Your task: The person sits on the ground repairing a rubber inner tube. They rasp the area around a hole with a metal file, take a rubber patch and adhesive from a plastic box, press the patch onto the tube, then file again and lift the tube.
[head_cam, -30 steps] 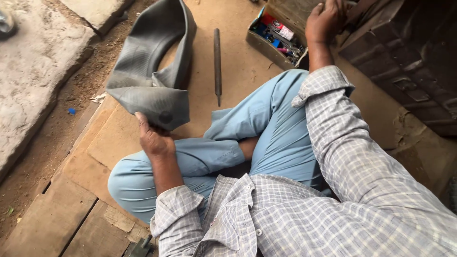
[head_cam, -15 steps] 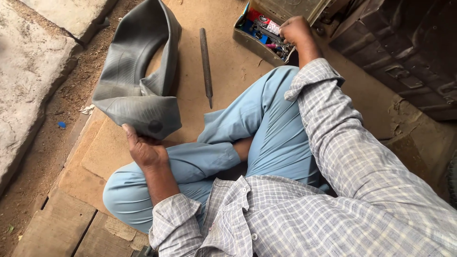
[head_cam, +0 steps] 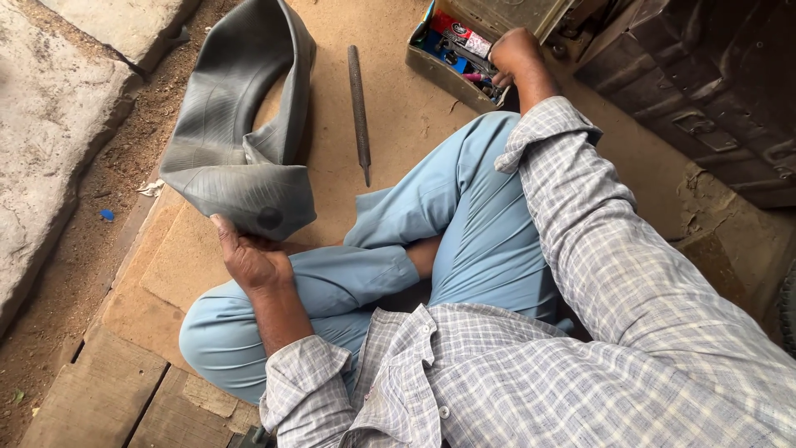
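Head view: a person sits cross-legged on a brown board, working with both bare hands.
Left hand [head_cam: 253, 259]: fingers curled up around the folded lower edge of the inner tube [head_cam: 240, 158], pinching the rubber near a dark round patch [head_cam: 269, 218].
Right hand [head_cam: 514, 54]: reaches into the open tool box [head_cam: 452, 51]; fingers are hidden among the contents, so I cannot tell whether they are closed on anything.
Inner tube location: on the board in front of the left knee, deflated and doubled over itself.
Handling: judged soft, floppy and light; the rubber looks grippy rather than slick, and sags where unsupported.
Where to hold: likely best at the folded edge beside the patch, where the left hand has it.
Nearby: a long metal file [head_cam: 359, 112] lies between tube and box, apart from both hands.
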